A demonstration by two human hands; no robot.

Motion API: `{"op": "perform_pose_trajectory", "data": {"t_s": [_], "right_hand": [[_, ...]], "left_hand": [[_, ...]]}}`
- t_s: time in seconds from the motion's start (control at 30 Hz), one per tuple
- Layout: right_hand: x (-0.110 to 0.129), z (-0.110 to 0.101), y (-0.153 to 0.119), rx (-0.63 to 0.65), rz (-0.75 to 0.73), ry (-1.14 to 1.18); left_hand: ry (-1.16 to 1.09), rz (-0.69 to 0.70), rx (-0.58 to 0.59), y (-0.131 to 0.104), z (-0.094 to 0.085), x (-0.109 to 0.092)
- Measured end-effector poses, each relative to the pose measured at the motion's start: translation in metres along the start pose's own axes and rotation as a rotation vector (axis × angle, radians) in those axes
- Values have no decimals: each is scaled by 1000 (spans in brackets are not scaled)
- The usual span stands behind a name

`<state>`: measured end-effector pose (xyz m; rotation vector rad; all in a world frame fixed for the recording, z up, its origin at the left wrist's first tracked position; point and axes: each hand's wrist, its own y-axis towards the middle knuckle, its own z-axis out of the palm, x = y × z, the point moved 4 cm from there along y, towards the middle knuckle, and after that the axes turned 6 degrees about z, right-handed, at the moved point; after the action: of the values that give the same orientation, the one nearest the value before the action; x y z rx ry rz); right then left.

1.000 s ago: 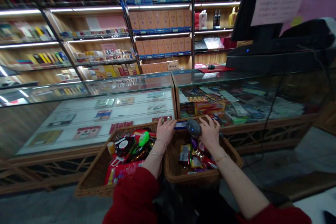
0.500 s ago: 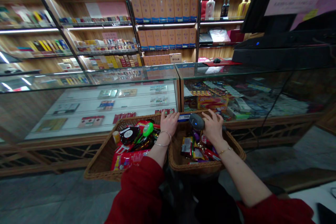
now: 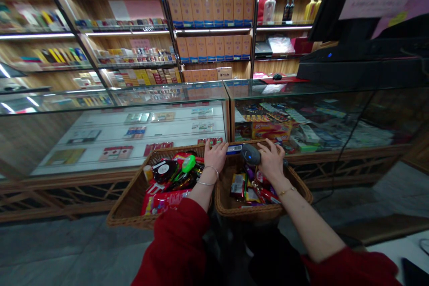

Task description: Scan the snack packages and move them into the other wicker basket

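Note:
My left hand is closed on a small blue package whose white barcode faces up, above the gap between two wicker baskets. My right hand grips a dark grey barcode scanner, its head pointing left at the package and a blue light showing on it. Below the scanner, the right basket holds several wrapped snacks, among them a packet with a barcode. In the left basket lie red packages, a dark round-labelled item and a bright green piece.
Glass display counters run just beyond the baskets. A monitor with a paper sheet stands on the right counter, and a black cable hangs down its front. Shelves of boxes line the back wall. A white surface is at lower right.
Both hands stay almost where they were, with the blue package and the scanner still held. The view has shifted very slightly.

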<state>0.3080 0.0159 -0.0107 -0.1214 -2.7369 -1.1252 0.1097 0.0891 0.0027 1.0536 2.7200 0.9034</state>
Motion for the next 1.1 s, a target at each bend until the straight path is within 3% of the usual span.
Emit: {"op": "perform_pose_trajectory", "data": {"t_s": [1.1], "right_hand": [[0,-2,0,7,-9,62]], "left_hand": [[-8,-35,52,0,2,1]]}}
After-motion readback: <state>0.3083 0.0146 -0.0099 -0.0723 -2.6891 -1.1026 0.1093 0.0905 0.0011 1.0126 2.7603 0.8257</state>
